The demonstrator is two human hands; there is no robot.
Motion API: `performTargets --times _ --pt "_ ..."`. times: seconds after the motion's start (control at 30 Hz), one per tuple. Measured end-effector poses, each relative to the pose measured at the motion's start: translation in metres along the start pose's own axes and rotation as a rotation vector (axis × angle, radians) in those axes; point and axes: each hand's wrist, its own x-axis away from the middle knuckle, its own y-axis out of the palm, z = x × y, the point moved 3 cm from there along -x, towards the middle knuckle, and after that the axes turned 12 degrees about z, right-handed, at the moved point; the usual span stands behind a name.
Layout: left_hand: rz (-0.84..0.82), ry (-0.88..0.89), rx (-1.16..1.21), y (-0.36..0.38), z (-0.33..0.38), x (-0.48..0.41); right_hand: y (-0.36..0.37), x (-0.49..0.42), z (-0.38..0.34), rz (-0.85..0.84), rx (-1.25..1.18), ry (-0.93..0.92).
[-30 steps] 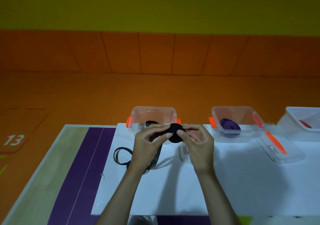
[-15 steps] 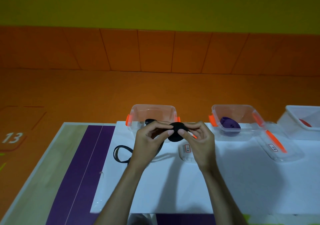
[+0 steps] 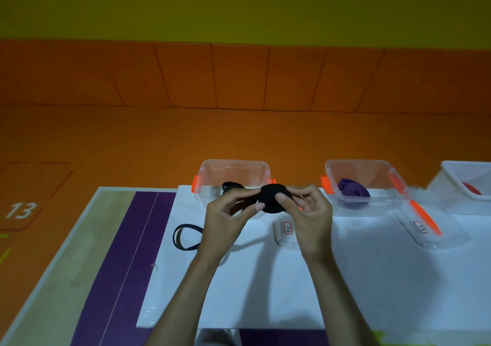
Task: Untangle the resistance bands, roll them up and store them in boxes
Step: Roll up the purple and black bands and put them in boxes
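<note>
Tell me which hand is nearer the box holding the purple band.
Right. The right hand pinches the black roll just left of that box, apart from it; the left hand grips the roll's other side, farther left.

Black band [image 3: 272,198], purple band [image 3: 353,192], clear boxes with orange clips [image 3: 195,183], white sheet [image 3: 265,287], orange floor [image 3: 132,138]

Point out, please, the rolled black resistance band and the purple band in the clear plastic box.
rolled black resistance band [image 3: 271,196]: head view, centre of the coil.
purple band [image 3: 353,190]: head view, top of the roll.
</note>
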Motion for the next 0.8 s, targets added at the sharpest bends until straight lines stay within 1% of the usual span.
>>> performTargets --times 0.13,0.2,0.3,0.4,0.47,0.53,0.63,0.8 --pt "0.013 0.042 -0.005 -0.005 0.001 -0.007 0.002 -0.004 0.000 -0.052 0.012 0.005" --pt "0.025 0.047 -0.001 -0.004 0.003 -0.011 0.003 -0.007 0.001 -0.025 0.047 -0.007" --pt "0.035 0.011 0.001 -0.003 0.000 -0.013 0.007 -0.011 0.000 -0.011 0.037 -0.010" --pt "0.027 -0.010 0.010 -0.005 -0.002 -0.018 0.012 -0.014 0.002 -0.109 0.049 -0.033" --pt "0.022 0.035 -0.006 -0.005 -0.001 -0.022 0.014 -0.016 0.008 -0.149 0.058 -0.017" --pt "0.052 0.064 -0.024 -0.005 0.000 -0.025 0.015 -0.020 0.011 -0.117 0.086 -0.031" --pt "0.072 0.043 -0.032 -0.005 -0.005 -0.028 0.019 -0.025 0.016 -0.083 0.075 -0.082" --pt "0.056 0.046 -0.016 -0.007 -0.010 -0.038 0.030 -0.026 0.030 -0.131 0.051 -0.007"
